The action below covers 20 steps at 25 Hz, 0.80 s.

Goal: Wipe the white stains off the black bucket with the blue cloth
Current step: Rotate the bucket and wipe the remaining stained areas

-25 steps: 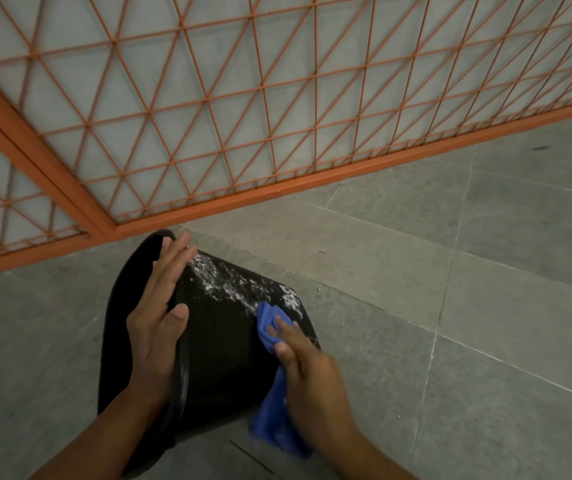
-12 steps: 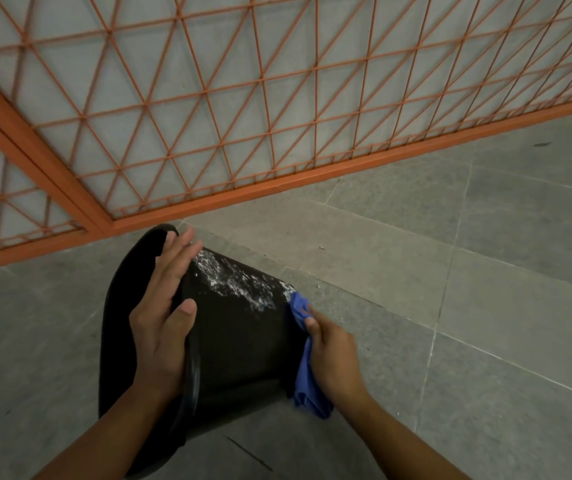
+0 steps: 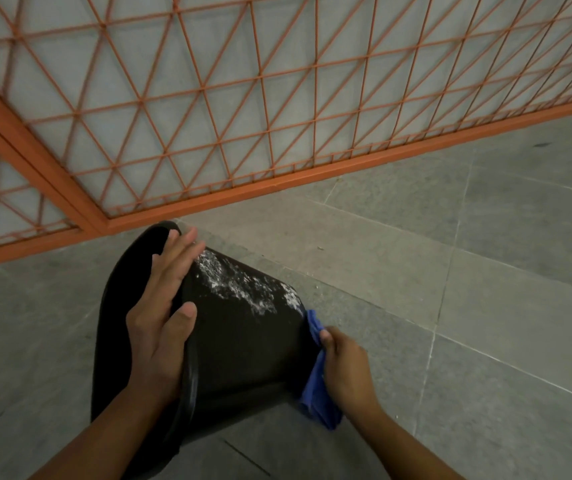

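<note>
The black bucket (image 3: pixel 243 348) lies on its side on the grey floor, its mouth turned left. White stains (image 3: pixel 239 285) streak the upper part of its outer wall. My left hand (image 3: pixel 163 320) rests flat on the rim, fingers straight and the thumb on the wall. My right hand (image 3: pixel 345 368) grips the blue cloth (image 3: pixel 315 393) at the bucket's bottom right edge, beside the base. Part of the cloth hangs below my fingers.
An orange metal lattice fence (image 3: pixel 243 109) with a thick bottom rail runs behind the bucket. Grey floor tiles (image 3: pixel 468 306) spread out to the right and front.
My right hand with the cloth slid from the stained wall down and right to the bucket's base edge. My left hand stayed on the rim.
</note>
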### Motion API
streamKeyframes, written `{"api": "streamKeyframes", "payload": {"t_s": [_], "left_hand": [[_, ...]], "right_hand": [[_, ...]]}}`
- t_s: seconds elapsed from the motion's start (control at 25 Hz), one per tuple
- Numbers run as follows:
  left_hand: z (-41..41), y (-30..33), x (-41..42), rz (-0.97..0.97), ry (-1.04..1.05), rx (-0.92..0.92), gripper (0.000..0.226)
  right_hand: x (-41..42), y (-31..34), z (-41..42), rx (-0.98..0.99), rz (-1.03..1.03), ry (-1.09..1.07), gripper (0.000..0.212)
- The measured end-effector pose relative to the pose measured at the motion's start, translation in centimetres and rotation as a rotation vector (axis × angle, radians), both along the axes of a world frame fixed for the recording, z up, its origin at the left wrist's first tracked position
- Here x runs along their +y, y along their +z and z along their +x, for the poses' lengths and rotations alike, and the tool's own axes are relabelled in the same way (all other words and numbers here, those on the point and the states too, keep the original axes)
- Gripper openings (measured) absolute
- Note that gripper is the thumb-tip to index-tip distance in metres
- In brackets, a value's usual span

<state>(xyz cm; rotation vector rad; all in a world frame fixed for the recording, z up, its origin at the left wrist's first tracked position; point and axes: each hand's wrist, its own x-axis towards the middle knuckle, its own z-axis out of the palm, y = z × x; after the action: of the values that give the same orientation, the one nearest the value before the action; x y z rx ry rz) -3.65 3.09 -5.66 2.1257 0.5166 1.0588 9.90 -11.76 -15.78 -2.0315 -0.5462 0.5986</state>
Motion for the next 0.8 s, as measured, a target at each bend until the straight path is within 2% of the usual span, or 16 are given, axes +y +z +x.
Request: {"api": "streamKeyframes", "payload": {"t_s": [0.08, 0.2, 0.32, 0.4, 0.48, 0.56, 0.6, 0.68, 0.8], "left_hand": [[-0.2, 0.1, 0.2, 0.011, -0.009, 0.007, 0.068], [-0.5, 0.0, 0.7, -0.006, -0.007, 0.004, 0.068], [-0.4, -0.1, 0.8, -0.010, -0.001, -0.024, 0.066], [-0.3, -0.1, 0.5, 0.005, -0.015, -0.021, 0.064], [-0.1, 0.0, 0.5, 0.008, -0.017, -0.010, 0.064], [-0.1, 0.0, 0.6, 0.026, -0.019, -0.002, 0.062], [-0.1, -0.1, 0.6, 0.033, -0.019, -0.004, 0.062], [-0.4, -0.2, 0.6, 0.036, -0.013, -0.011, 0.061], [-0.8, -0.1, 0.5, 0.015, -0.011, -0.020, 0.061]], "right_hand": [[-1.5, 0.3, -1.5, -0.022, 0.002, -0.013, 0.025], [-0.4, 1.1, -2.6, -0.097, 0.118, 0.041, 0.040], [0.9, 0.4, -0.4, -0.027, 0.060, 0.026, 0.028], [-0.1, -0.1, -1.1, -0.025, 0.040, -0.045, 0.027], [-1.3, 1.4, -4.2, -0.054, 0.143, -0.057, 0.034], [-0.8, 3.1, -6.1, -0.049, 0.319, 0.058, 0.040], [0.0, 3.5, -5.6, -0.058, 0.335, 0.132, 0.039], [1.7, 2.9, -3.2, -0.070, 0.270, 0.143, 0.032], [1.3, 0.7, -0.9, -0.001, 0.087, -0.026, 0.027]]}}
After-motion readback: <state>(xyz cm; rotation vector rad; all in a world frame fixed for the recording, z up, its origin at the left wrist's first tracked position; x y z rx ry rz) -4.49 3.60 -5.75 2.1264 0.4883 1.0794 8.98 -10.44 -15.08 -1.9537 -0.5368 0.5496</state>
